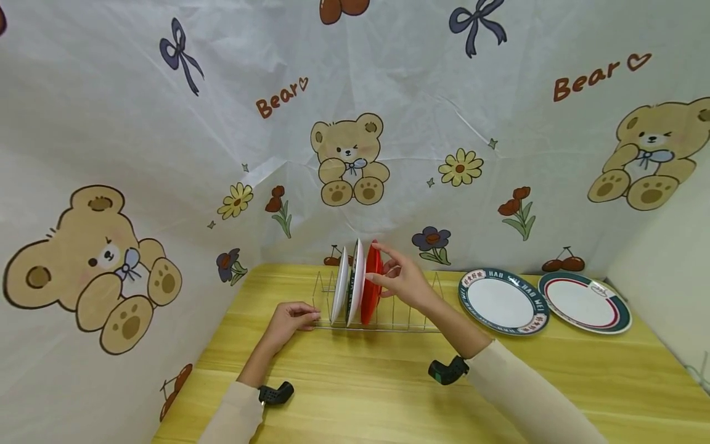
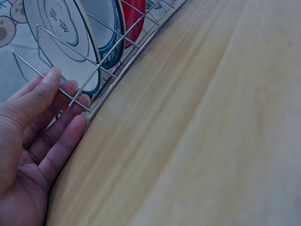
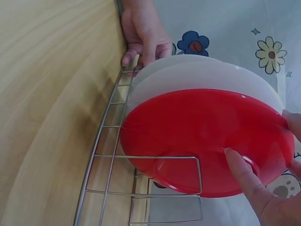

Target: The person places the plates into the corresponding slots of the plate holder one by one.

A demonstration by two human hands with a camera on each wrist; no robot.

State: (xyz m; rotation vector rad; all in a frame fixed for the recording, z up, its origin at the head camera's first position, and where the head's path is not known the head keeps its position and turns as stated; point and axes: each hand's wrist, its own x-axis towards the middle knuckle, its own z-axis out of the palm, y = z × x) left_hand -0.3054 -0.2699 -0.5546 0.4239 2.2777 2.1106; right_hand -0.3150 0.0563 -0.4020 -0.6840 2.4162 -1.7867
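Observation:
A wire dish rack (image 1: 396,330) stands on the table and holds two white plates (image 1: 339,287) and a red plate (image 3: 197,122), all on edge. My right hand (image 1: 407,280) holds the red plate by its rim, the thumb (image 3: 242,172) against its outer face and the other fingers at the edge. At the rack's left end, my left hand (image 1: 291,319) grips the end wires, thumb above and fingers below, as the left wrist view shows. Blue-green print is visible on the leftmost plate (image 2: 66,35) in that view.
Right of the rack, two white plates lie flat: a green-rimmed plate with lettering (image 1: 503,301) and a plate with a red and green border (image 1: 585,302). A white cloth with bears (image 1: 352,234) hangs behind and along the left side of the wooden table (image 1: 355,382).

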